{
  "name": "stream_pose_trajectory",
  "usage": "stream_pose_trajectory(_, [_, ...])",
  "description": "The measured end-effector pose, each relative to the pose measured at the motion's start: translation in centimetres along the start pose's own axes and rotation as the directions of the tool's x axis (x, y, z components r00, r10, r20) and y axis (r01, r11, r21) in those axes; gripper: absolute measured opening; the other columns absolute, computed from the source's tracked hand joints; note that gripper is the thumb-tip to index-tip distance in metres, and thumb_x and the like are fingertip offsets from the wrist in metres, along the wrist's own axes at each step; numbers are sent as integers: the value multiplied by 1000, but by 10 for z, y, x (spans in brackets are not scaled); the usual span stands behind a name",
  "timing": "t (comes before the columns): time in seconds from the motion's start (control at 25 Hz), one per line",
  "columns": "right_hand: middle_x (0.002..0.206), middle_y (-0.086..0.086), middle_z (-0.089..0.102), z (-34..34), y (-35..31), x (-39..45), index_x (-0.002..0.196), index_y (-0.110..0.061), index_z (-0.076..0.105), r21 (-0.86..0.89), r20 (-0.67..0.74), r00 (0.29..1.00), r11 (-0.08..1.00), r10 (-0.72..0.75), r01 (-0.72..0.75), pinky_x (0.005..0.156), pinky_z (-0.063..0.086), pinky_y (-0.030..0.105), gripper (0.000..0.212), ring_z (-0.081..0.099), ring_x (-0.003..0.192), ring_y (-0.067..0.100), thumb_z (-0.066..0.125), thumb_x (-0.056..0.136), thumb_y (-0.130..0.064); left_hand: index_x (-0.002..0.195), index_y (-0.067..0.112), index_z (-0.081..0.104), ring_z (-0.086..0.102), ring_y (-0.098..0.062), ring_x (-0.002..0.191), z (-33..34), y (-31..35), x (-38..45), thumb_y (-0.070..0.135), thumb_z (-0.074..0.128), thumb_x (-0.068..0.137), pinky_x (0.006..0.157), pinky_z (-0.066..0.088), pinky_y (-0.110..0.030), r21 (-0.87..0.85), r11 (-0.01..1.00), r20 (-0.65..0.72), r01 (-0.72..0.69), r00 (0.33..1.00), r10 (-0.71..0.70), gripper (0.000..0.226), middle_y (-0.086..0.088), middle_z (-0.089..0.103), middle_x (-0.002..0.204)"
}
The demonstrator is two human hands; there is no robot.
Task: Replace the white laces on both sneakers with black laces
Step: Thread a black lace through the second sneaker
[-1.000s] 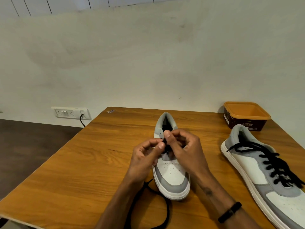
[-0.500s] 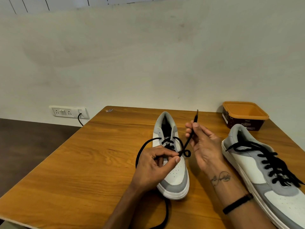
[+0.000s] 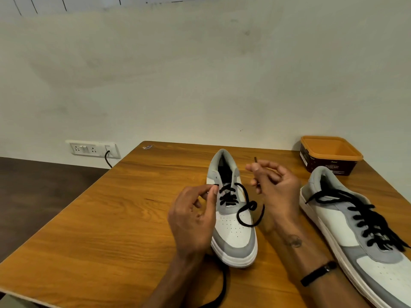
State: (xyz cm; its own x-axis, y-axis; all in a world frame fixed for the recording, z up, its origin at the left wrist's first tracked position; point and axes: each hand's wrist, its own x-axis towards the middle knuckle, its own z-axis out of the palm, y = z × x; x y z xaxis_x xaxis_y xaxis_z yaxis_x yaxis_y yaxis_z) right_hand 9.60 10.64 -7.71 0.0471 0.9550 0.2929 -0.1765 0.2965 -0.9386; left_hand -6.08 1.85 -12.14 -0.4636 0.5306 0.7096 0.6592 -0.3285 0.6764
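1. Black lace runs through the lower eyelets of the grey-and-white sneaker at the wooden tabletop's centre.
2. Left hand pinches the lace at the sneaker's 9 o'clock side.
3. Right hand pinches the lace's tip at 3 o'clock.
4. Second sneaker, black-laced, lies further toward 3 o'clock.

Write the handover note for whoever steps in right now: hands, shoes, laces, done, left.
Left hand: pinches the black lace at a left eyelet of the middle sneaker.
Right hand: holds the lace's other end, tip up, beside the shoe.
Middle sneaker: toe toward you; only the lower eyelets laced, slack looped over the toe; another length trails off the table edge.
Right sneaker: black lace through most eyelets, ends loose.
No white laces in view.
Left: thread the upper eyelets, tighten, tie.
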Motion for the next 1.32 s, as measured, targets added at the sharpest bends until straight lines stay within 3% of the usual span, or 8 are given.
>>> stream_pose_trajectory(0.08, [97, -9, 80, 7, 0, -10, 108, -21, 74, -194, 132, 980, 966, -147, 171, 72, 60, 23, 14, 74, 84, 7, 76, 95, -26, 109, 32, 74, 58, -10, 96, 10, -4, 6, 52, 71, 93, 77, 53, -38, 92, 994, -32, 58, 998, -55, 26, 20, 66, 100])
stream_pose_trajectory(0.16, [101, -14, 76, 14, 7, -16, 107, -25, 76, -297, 246, 950, 918, -191, 261, 81, 61, 29, 11, 73, 97, 7, 75, 97, -26, 115, 40, 65, 54, -6, 109, 21, -2, 11, 63, 71, 88, 87, 54, -36, 112, 973, 49, 202, 977, -208, 37, 25, 59, 109])
stream_pose_trajectory(0.32, [107, -16, 68, 17, 21, -20, 109, -25, 77, -357, 294, 930, 878, -219, 320, 88, 60, 28, 12, 67, 106, 6, 73, 98, -24, 112, 32, 67, 62, -2, 99, 30, 0, 9, 47, 78, 88, 80, 58, -32, 27, 974, 22, 225, 974, -226, 30, 20, 66, 106])
stream_pose_trajectory(0.56, [106, -11, 66, 18, 25, -21, 108, -17, 79, -413, 292, 914, 825, -280, 385, 82, 53, 12, 13, 65, 102, 0, 75, 96, -18, 110, 29, 78, 72, 0, 84, 26, -2, 2, 38, 78, 90, 71, 62, -32, 24, 979, -4, 204, 979, -204, 22, 16, 76, 92])
stream_pose_trajectory(0.76, [104, -9, 65, 24, 28, -16, 107, -15, 79, -478, 313, 877, 738, -364, 476, 80, 59, 21, 12, 65, 95, 4, 75, 96, -17, 118, 30, 77, 69, -3, 85, 25, -1, 3, 42, 76, 91, 68, 63, -33, 20, 969, 21, 246, 969, -246, 30, 17, 73, 96])
stream_pose_trajectory(1.0, [103, -15, 65, 24, 31, -6, 102, -20, 77, -377, 358, 897, 838, -261, 394, 81, 55, 17, 7, 65, 99, 6, 73, 98, -18, 124, 30, 75, 68, -4, 85, 24, -2, 4, 58, 62, 87, 66, 62, -34, -23, 972, 34, 235, 972, -235, 47, 18, 70, 97])
stream_pose_trajectory(1.2, [102, -11, 65, 27, 36, 4, 102, -24, 76, -315, 387, 907, 901, -164, 298, 80, 50, 15, 7, 63, 97, 5, 70, 101, -21, 120, 30, 76, 67, -11, 85, 24, -6, 7, 35, 76, 91, 66, 59, -28, -120, 950, 76, 289, 956, -282, 29, 16, 71, 93])
stream_pose_trajectory(1.32, [101, -9, 65, 29, 37, 6, 102, -20, 76, -310, 399, 900, 899, -172, 309, 80, 47, 12, 8, 63, 97, 4, 68, 102, -21, 120, 29, 75, 67, -12, 86, 25, -7, 7, 33, 75, 92, 66, 57, -23, -98, 960, 95, 263, 962, -254, 29, 16, 70, 94])
